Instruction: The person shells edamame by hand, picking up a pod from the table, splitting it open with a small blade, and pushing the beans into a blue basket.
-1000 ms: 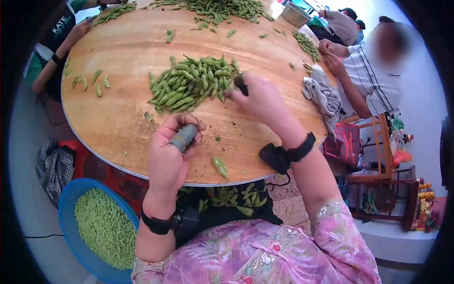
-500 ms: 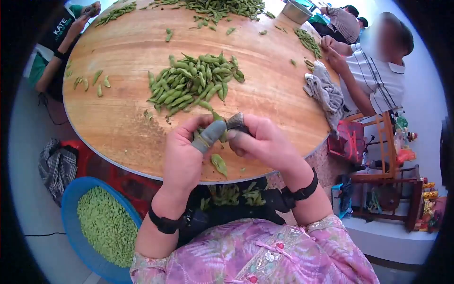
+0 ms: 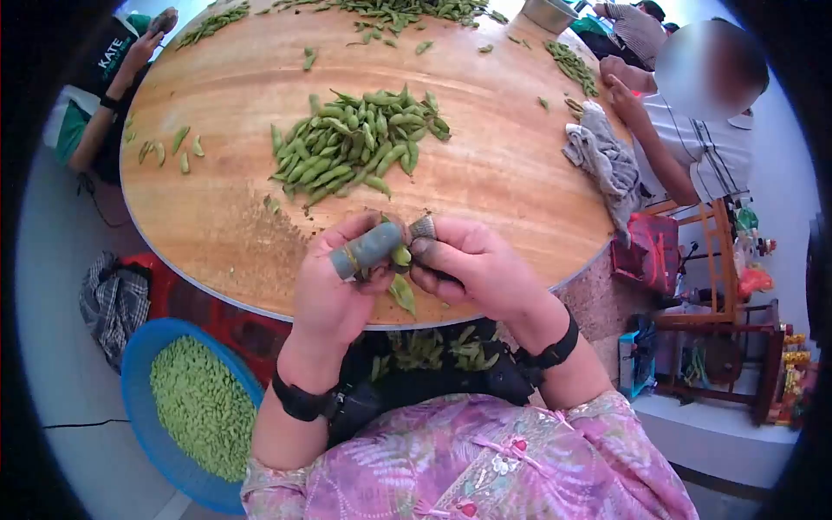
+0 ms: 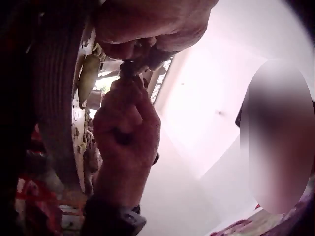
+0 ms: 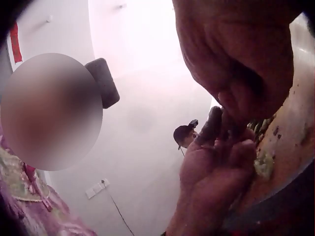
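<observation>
Close together over the near edge of the round wooden table (image 3: pixel 217 113), both hands work on one green soybean pod (image 3: pixel 401 256). My left hand (image 3: pixel 329 286) holds it under the thumb, which wears a grey thumb cover (image 3: pixel 368 249). From the other side my right hand (image 3: pixel 490 267) pinches at the pod, with a ribbed grey cover (image 3: pixel 422 227) on one finger. Fingers hide most of the pod. A flat green pod (image 3: pixel 402 295) lies on the table just below the hands. Beyond them is a heap of soybean pods (image 3: pixel 347 147).
A blue basin (image 3: pixel 143 433) full of shelled beans (image 3: pixel 204 407) stands at the lower left. Pod husks (image 3: pixel 416 349) lie on dark cloth below the table edge. A grey rag (image 3: pixel 602 156) hangs over the right edge. Other people sit around the table.
My right hand has come back from the heap to my left hand, and a pod is now between them. My left thumb has moved across the pod.
</observation>
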The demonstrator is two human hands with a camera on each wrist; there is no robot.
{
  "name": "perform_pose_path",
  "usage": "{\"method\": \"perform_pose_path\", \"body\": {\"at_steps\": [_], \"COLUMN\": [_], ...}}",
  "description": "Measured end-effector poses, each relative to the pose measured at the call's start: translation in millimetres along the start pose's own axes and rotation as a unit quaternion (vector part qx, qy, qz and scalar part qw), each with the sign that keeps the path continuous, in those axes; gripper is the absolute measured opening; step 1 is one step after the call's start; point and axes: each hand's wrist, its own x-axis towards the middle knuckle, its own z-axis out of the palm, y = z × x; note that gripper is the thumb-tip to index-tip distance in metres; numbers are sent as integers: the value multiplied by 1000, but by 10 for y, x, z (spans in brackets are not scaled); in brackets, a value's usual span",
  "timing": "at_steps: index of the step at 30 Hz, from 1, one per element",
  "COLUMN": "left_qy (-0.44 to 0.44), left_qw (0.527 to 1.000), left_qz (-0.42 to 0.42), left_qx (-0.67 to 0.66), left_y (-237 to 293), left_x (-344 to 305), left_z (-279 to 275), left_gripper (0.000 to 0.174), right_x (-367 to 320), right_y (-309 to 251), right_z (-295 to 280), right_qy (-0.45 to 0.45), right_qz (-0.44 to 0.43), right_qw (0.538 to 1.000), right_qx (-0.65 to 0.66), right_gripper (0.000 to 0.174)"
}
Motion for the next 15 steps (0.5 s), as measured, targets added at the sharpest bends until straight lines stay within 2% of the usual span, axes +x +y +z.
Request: {"method": "perform_pose_path", "body": {"at_steps": [3, 5, 6, 7, 8, 10, 15], "left_qy": [-9, 32, 33, 45, 56, 72, 119], "left_qw": [997, 992, 992, 970, 933, 938, 959], "left_qz": [-34, 56, 55, 113, 169, 161, 121], "left_qx": [-68, 106, 105, 210, 312, 299, 226], "left_y": [13, -67, -121, -202, -249, -234, -164], "left_x": [-25, -12, 2, 29, 43, 17, -14], "left_z": [37, 114, 89, 33, 3, 40, 130], "left_gripper": [10, 9, 9, 14, 19, 20, 18], "right_x": [14, 29, 39, 49, 62, 84, 77], "right_y": [22, 61, 82, 102, 124, 157, 80], "right_z": [-6, -19, -29, -37, -37, -31, -60], "right_qy": [-3, 6, 50, 92, 92, 92, 76], "right_qz": [13, 8, -54, -113, -113, -97, -16], "right_qw": [1000, 1000, 987, 948, 948, 979, 992], "right_qx": [12, 4, -142, -284, -284, -153, -102], "right_gripper": [16, 16, 14, 13, 13, 12, 16]}}
